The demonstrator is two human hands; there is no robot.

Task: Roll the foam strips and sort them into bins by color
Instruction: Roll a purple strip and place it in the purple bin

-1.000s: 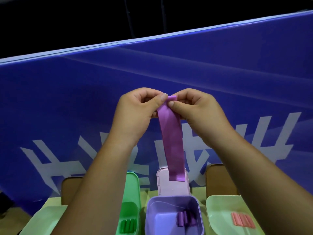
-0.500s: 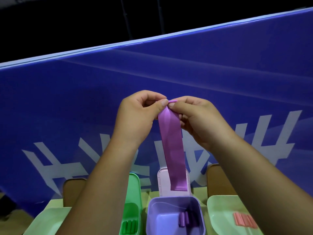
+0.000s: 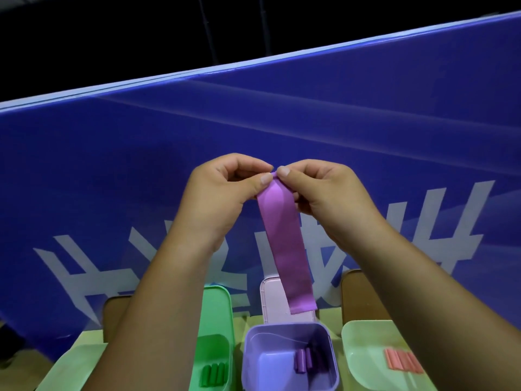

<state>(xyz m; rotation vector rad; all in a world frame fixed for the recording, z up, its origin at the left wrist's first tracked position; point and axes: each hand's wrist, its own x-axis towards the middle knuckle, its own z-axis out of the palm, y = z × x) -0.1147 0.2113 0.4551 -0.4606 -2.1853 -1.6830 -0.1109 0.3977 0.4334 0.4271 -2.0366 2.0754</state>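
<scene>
A purple foam strip point(image 3: 284, 249) hangs straight down in front of me, its top end curled over. My left hand point(image 3: 222, 198) and my right hand point(image 3: 324, 196) both pinch that top end between thumb and fingers, held up above the bins. Below the strip's loose end sits a purple bin point(image 3: 253, 359) with its lid open and a few purple rolls point(image 3: 306, 361) inside. A green bin point(image 3: 217, 320) to its left holds green rolls point(image 3: 214, 375). A light green tray point(image 3: 363, 359) at the right carries pink rolls point(image 3: 403, 361).
A blue panel point(image 3: 366, 136) with white characters stands right behind the bins. Another light green tray point(image 3: 73, 368) lies at the lower left. Brown chair backs point(image 3: 358, 294) show between bins and panel.
Both hands have sunk slightly in view while still pinching the strip's top. The top edge is curled tighter between the fingers, and the hanging end now reaches lower over the purple bin's lid.
</scene>
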